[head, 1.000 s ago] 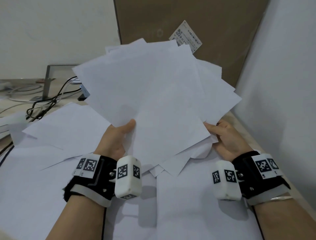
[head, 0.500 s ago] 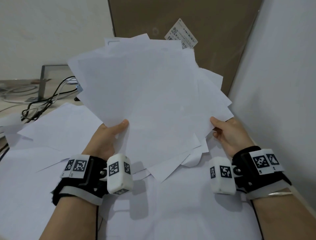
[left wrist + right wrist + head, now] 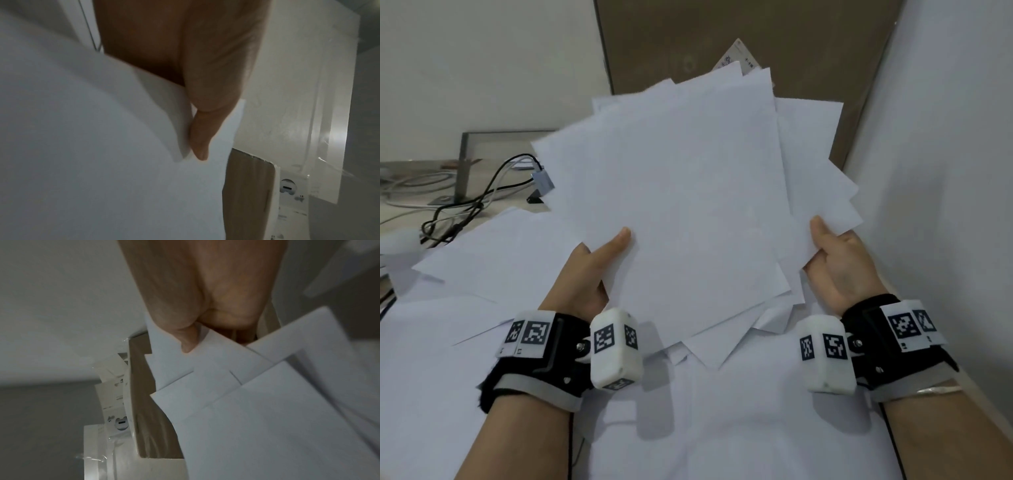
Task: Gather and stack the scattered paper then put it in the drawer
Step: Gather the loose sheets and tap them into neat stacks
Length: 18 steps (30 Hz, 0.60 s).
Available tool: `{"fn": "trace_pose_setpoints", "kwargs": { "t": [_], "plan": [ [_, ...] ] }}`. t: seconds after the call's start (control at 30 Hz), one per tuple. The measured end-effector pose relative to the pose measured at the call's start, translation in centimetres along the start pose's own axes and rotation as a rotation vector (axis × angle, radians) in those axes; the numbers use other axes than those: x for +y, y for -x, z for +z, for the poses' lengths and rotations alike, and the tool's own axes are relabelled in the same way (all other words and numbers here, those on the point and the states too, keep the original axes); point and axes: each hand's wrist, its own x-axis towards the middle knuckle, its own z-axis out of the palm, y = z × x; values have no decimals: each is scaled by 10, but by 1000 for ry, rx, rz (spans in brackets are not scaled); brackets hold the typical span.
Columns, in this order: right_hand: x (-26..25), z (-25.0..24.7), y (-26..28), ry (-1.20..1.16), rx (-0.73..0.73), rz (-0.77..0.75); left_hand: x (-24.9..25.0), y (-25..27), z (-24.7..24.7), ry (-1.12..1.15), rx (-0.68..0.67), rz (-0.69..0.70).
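A fanned bundle of white paper sheets (image 3: 688, 205) is held up in front of me, its corners sticking out unevenly. My left hand (image 3: 599, 260) grips its lower left edge, thumb on the front face. At the bundle's right edge my right hand (image 3: 832, 253) pinches the sheets, thumb on top. The left wrist view shows my left hand (image 3: 197, 138) with its thumb pressed on the paper (image 3: 102, 162). From the right wrist, the right hand (image 3: 187, 340) pinches several offset sheets (image 3: 246, 402). More loose sheets (image 3: 482, 260) lie on the desk below. No drawer is in view.
A large brown cardboard box (image 3: 756, 51) with a label leans against the wall behind the paper. Black and grey cables (image 3: 465, 202) and a metal stand (image 3: 462, 164) sit at the back left. A white wall (image 3: 945, 171) runs close along the right.
The bundle has turned clockwise and its sheets are drawn closer together. Both hands have shifted slightly up its edges and keep their hold.
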Motion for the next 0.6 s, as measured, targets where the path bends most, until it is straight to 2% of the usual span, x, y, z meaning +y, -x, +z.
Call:
{"fn": "trace_pose_setpoints", "kwargs": {
  "t": [0.17, 0.3, 0.47, 0.6],
  "plan": [
    [-1, 4, 3, -63, 44, -52, -3, 4, 5, -50, -56, -125],
    [0, 6, 4, -108, 49, -27, -5, 7, 11, -113, -118, -248],
    [2, 8, 3, -94, 71, -1, -13, 7, 16, -197, -134, -317],
    [2, 7, 1, -66, 91, -27, -20, 3, 15, -134, -83, -302]
  ]
}}
